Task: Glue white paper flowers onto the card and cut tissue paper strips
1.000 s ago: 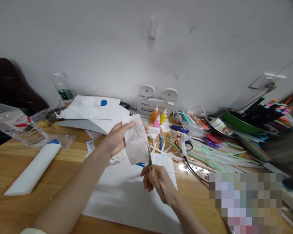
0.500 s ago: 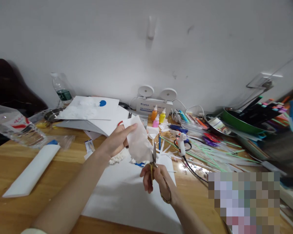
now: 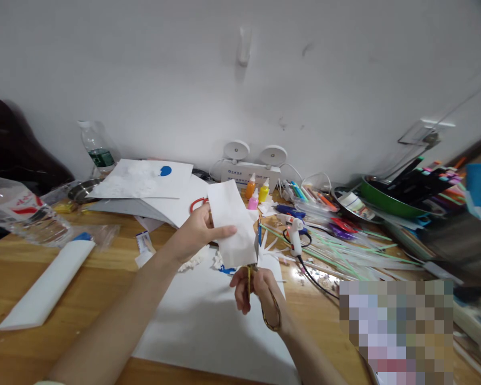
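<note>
My left hand (image 3: 198, 232) pinches a white sheet of thin paper (image 3: 232, 222) and holds it upright above the table. Just below its lower edge, my right hand (image 3: 256, 289) grips small scissors (image 3: 260, 291) with brownish handles. The blades point up at the paper's bottom right corner and are mostly hidden behind it. Under both hands lies a large white sheet (image 3: 212, 315) on the wooden table (image 3: 84, 299).
A white glue gun (image 3: 293, 235) with a black cord, small paint bottles (image 3: 256, 190), markers and straws (image 3: 336, 235) crowd the right. Stacked papers (image 3: 144, 184), water bottles (image 3: 20, 211), a folded white strip (image 3: 48, 286) and red scissors (image 3: 198, 203) lie to the left.
My left hand has turned the paper from crumpled and tilted to flat and upright. The scissors have moved from the paper's side to its bottom edge.
</note>
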{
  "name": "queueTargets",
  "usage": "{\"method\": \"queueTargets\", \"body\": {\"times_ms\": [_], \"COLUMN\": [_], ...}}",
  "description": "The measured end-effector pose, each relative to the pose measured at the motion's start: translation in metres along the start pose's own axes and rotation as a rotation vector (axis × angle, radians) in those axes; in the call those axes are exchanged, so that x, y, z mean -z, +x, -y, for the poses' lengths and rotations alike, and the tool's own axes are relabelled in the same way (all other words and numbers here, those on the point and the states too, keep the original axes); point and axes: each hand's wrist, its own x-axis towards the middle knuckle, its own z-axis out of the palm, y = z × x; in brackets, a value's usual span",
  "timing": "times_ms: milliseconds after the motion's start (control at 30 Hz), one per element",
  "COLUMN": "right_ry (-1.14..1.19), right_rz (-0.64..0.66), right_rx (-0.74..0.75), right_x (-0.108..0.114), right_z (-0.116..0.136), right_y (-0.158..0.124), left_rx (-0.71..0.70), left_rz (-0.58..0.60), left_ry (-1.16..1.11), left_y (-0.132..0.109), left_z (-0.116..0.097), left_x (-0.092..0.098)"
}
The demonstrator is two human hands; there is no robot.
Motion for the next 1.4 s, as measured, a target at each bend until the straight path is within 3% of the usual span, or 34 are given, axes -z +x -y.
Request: {"method": "queueTargets", "body": {"times_ms": [467,700,933,1400], "right_ry": [-0.047,-0.070,-0.093,-0.168], "right_rz": [-0.076,-0.146,-0.132,-0.144], "right_rx": [-0.031,-0.047,-0.077,-0.134], "right_x": [-0.0002,0.0003,0.0008,0.0010], "right_z": [-0.0007,0.0001,0.0002,0.0028], "right_y": [0.0015,0.0023,0.0025,0.0030], "left_rx": [0.019,0.046,0.060,0.085], "left_rz": [0.015,0.000,0.062,0.022], "left_ry": [0.102,0.255,0.346,0.439], "left_y": [0.0001,-0.0017,-0.0015,-0.0010], "left_z": [0.0024,0.0001,-0.0012,0.0031], "left_x": [-0.0038,-0.0027,0.0000,0.0023]}}
